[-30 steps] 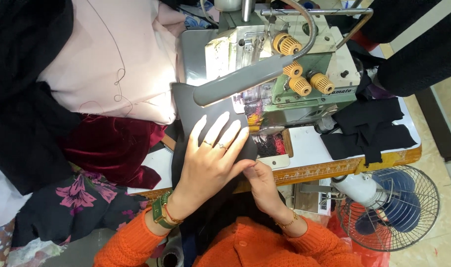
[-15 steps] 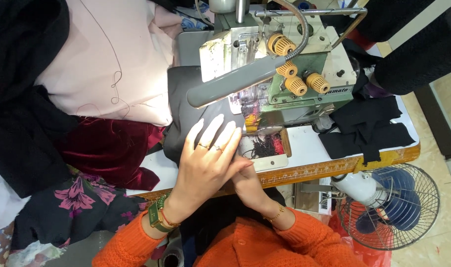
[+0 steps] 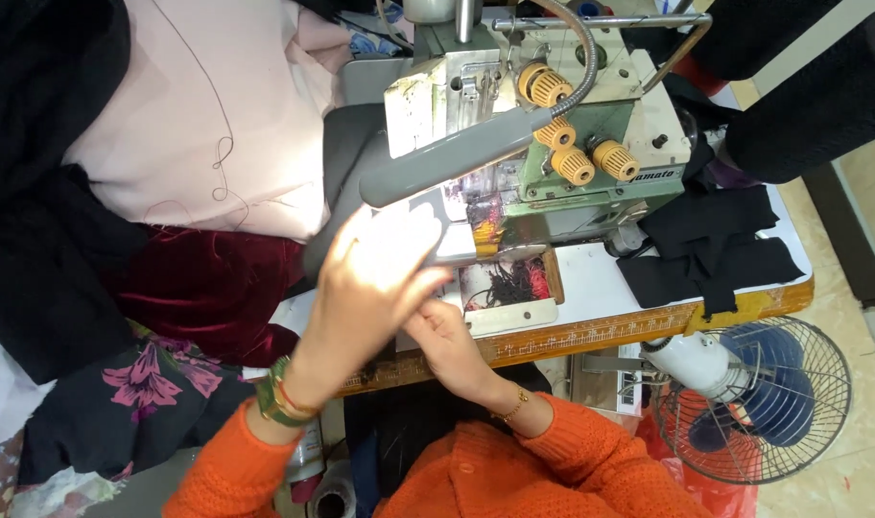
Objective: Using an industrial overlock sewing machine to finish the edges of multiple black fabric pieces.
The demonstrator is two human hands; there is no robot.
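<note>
My left hand (image 3: 375,288) lies flat with its fingers (image 3: 413,230) spread on the dark fabric (image 3: 346,158), which sits on the tabletop (image 3: 601,278) in front of the sewing machine (image 3: 553,144). My right hand (image 3: 447,336) is tucked just under the left, touching it; I cannot tell whether its fingers are pinching the cloth. Black cloth pieces (image 3: 711,240) lie to the right, near a fan (image 3: 773,403).

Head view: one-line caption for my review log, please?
Left hand flat on dark fabric at a green-and-cream overlock sewing machine; right hand beside it.
</note>
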